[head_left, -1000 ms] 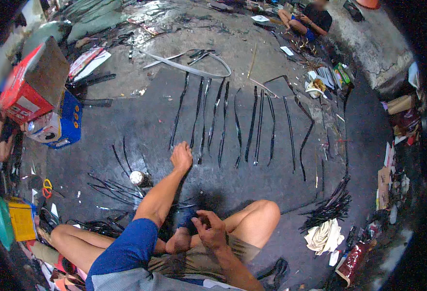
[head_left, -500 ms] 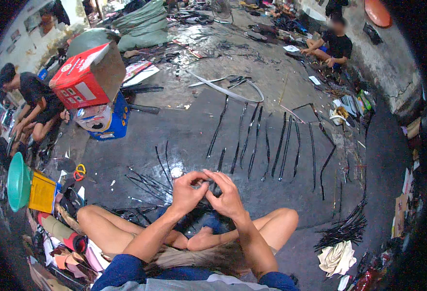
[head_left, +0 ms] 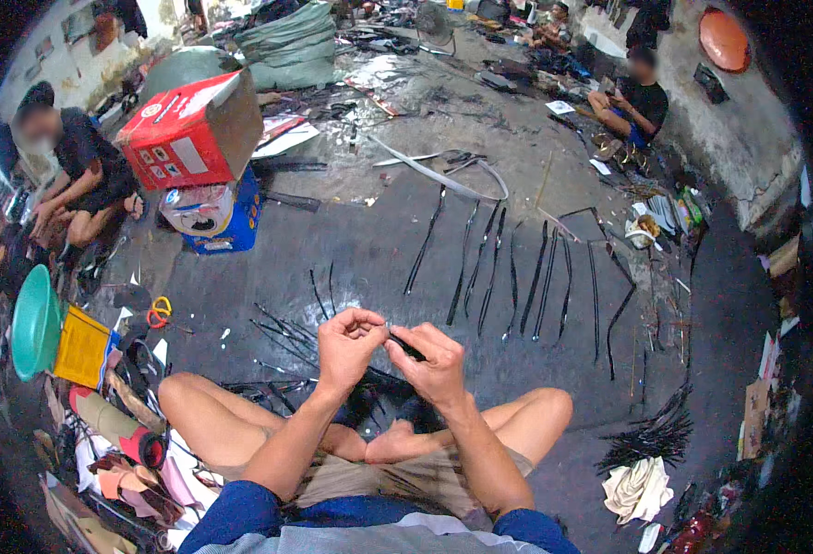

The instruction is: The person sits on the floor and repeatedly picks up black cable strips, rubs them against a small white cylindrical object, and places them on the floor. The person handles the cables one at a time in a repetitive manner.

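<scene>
Left hand (head_left: pixel 349 346), right hand (head_left: pixel 436 362) pinch short black strip (head_left: pixel 408 347) above crossed legs.

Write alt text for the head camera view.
A person sitting cross-legged on a dark concrete floor brings the left hand and right hand together on a short thin black strip. Long black strips lie in a row ahead, with a red cardboard box to the left.

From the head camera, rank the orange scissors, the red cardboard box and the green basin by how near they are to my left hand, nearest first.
Measured from the left hand:
1. Orange scissors, on the floor to its left.
2. Red cardboard box, up and to the left, on a blue box.
3. Green basin, far left at the picture's edge.
</scene>
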The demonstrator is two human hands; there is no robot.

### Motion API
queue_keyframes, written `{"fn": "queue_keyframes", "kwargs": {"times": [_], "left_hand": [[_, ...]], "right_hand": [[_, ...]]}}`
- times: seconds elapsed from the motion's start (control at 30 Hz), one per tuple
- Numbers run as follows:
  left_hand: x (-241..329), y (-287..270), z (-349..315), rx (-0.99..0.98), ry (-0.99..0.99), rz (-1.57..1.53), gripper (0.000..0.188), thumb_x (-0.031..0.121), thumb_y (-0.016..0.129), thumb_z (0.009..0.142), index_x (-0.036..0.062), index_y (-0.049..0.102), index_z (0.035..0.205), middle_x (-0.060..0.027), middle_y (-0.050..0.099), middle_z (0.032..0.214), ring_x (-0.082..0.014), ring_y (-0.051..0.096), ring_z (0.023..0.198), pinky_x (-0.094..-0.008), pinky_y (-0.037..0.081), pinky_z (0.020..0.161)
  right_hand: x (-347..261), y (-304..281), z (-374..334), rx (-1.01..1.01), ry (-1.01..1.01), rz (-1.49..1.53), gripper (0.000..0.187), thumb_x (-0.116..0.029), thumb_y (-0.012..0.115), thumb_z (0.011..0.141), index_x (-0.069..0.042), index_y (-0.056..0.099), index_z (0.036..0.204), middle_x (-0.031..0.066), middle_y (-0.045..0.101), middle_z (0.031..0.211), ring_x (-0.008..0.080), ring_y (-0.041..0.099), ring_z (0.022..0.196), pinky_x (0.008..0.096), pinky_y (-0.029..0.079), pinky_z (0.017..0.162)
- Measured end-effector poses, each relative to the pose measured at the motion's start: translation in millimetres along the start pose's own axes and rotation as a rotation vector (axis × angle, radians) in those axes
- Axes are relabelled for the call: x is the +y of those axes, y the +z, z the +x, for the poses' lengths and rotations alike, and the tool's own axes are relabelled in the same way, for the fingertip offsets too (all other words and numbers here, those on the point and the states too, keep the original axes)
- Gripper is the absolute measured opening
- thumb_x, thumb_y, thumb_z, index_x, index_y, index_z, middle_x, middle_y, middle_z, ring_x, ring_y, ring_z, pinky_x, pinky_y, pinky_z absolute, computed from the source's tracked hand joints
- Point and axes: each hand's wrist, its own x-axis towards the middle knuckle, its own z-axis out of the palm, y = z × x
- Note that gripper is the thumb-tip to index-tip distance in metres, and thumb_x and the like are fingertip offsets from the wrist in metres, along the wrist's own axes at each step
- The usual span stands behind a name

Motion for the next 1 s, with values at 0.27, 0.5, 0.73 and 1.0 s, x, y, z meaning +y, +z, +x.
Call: {"fn": "queue_keyframes", "kwargs": {"times": [0.27,0.5,0.73,1.0], "left_hand": [[2.7,-1.3,-25.8,-0.138,-0.166,-0.762,0.021,0.002,0.070,0.093,0.0000,0.071,0.114,-0.0068,0.073,0.104,-0.0148,0.071,0.092,-0.0280,0.058,0.084],[26.1,-5.9,-30.6,-0.188,-0.171,-0.778,0.018,0.001,0.073,0.091,-0.0017,0.072,0.108,-0.0091,0.073,0.103,-0.0155,0.069,0.093,-0.0280,0.057,0.086],[43.2,-18.0,-29.3,-0.189,-0.106,-0.675,0.008,0.003,0.075,0.090,-0.0009,0.073,0.097,-0.0080,0.072,0.094,-0.0150,0.067,0.085,-0.0276,0.054,0.079],[55.5,-86.1,20.0,0.077,-0.004,-0.488,0.009,0.007,0.073,0.091,0.0004,0.071,0.098,-0.0054,0.071,0.091,-0.0142,0.066,0.080,-0.0278,0.054,0.074]], "right_hand": [[-33.5,-0.9,17.4,0.179,-0.208,-0.082,0.024,-0.007,0.083,0.080,-0.003,0.075,0.103,0.0092,0.072,0.084,0.0218,0.069,0.067,0.0320,0.056,0.058],[-53.5,-9.2,20.0,0.167,-0.236,-0.066,0.020,-0.005,0.082,0.079,-0.003,0.076,0.098,0.0087,0.072,0.083,0.0208,0.070,0.066,0.0317,0.056,0.058],[-77.0,-23.5,28.3,0.033,-0.386,-0.143,0.018,-0.003,0.082,0.079,-0.003,0.076,0.095,0.0059,0.073,0.085,0.0178,0.068,0.065,0.0300,0.055,0.054],[-66.3,-16.8,-13.6,-0.055,-0.224,-0.091,0.020,0.000,0.084,0.076,-0.001,0.078,0.094,0.0092,0.070,0.073,0.0173,0.066,0.059,0.0285,0.051,0.054]]}}
